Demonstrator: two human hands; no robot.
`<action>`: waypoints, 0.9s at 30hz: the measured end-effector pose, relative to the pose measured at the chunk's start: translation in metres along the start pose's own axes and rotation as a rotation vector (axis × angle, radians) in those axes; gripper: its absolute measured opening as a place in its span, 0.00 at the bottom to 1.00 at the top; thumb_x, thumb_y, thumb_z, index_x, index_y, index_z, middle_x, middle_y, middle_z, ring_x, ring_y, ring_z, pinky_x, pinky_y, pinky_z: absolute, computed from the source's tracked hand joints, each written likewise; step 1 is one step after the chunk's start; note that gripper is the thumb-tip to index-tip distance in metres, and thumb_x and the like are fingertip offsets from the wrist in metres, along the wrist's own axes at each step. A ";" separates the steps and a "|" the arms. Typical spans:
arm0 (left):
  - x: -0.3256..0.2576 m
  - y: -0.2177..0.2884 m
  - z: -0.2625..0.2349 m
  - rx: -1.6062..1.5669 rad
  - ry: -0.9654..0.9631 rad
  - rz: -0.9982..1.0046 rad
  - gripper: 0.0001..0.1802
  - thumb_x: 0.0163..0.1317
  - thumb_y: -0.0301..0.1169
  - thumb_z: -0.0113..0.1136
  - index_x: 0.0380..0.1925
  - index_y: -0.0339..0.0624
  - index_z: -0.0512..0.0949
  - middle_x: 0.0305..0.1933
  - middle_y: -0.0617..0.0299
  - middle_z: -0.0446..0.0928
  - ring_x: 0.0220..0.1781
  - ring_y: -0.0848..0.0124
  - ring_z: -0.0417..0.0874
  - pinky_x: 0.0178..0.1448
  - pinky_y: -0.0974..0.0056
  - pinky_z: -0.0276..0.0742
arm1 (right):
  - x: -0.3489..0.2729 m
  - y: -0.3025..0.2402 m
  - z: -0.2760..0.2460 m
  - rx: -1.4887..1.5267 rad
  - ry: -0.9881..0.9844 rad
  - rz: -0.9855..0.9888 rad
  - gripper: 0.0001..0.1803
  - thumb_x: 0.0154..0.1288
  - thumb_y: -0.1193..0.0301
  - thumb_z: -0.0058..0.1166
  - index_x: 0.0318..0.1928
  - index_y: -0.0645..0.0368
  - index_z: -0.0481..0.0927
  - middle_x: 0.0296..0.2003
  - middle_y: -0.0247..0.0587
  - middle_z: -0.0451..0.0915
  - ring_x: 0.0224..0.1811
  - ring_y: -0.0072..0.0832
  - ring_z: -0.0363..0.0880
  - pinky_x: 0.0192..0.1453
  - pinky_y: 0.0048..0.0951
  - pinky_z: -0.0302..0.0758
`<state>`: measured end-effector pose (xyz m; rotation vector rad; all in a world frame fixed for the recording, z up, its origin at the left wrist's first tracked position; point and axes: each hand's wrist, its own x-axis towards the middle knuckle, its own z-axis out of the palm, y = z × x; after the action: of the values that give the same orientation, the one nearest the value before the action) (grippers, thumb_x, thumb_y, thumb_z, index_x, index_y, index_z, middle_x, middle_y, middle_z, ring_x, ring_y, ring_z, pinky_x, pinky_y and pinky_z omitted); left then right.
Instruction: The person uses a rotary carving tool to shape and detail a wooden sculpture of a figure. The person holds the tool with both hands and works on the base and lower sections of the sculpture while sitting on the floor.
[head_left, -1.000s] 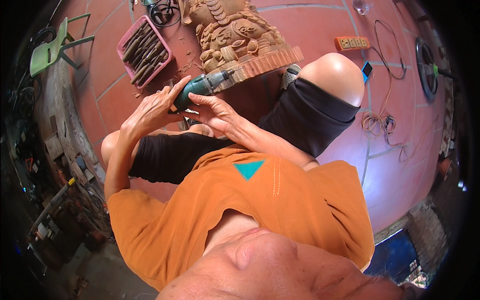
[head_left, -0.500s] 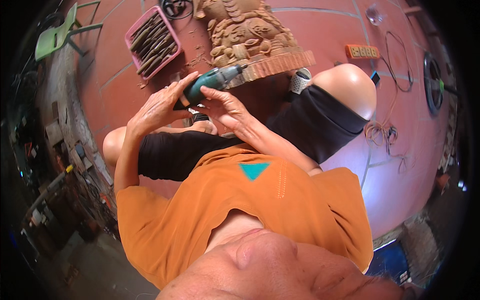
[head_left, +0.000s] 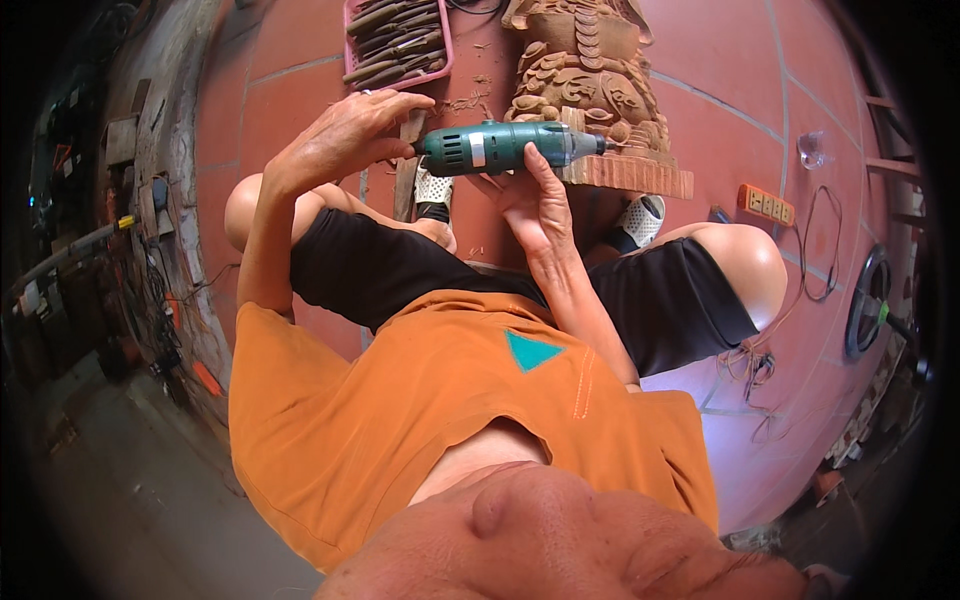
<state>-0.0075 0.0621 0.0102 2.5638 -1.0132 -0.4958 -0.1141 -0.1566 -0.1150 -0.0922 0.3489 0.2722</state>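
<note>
Nearest the camera is the person's orange shirt [head_left: 450,400] with a teal triangle on the chest, and beyond it black shorts [head_left: 400,270] over bent knees. Both forearms reach forward from the shirt to a green rotary power tool [head_left: 500,148], held roughly level above the lap. The left hand [head_left: 345,135] is curled over the tool's rear end, fingers closed on it. The right hand [head_left: 535,205] supports the tool from below near its middle, its fingers wrapped up around the body with the fingertips on the green casing. The tool's dark nose points toward the person's right and sits at the lower edge of a carved wooden sculpture [head_left: 590,80], whether touching it cannot be told. The sculpture stands on the red tiled floor [head_left: 740,110] between the person's feet, which wear white perforated sandals [head_left: 640,220]. Left of the sculpture and farther off, a pink tray [head_left: 395,45] holds wooden-handled chisels. To the right, well apart, a yellow power strip [head_left: 765,205] lies on the floor with loose cables [head_left: 815,250] beside it
</note>
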 end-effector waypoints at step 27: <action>0.000 -0.001 0.013 0.019 0.036 0.173 0.19 0.56 0.31 0.69 0.46 0.41 0.75 0.38 0.55 0.79 0.44 0.54 0.79 0.50 0.54 0.73 | 0.003 0.001 -0.002 0.062 0.039 -0.001 0.24 0.68 0.64 0.63 0.60 0.56 0.72 0.59 0.45 0.78 0.62 0.46 0.77 0.70 0.64 0.67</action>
<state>-0.0129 0.0601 -0.0019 2.4633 -1.2181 -0.3940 -0.1120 -0.1548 -0.1182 -0.0364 0.3955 0.2587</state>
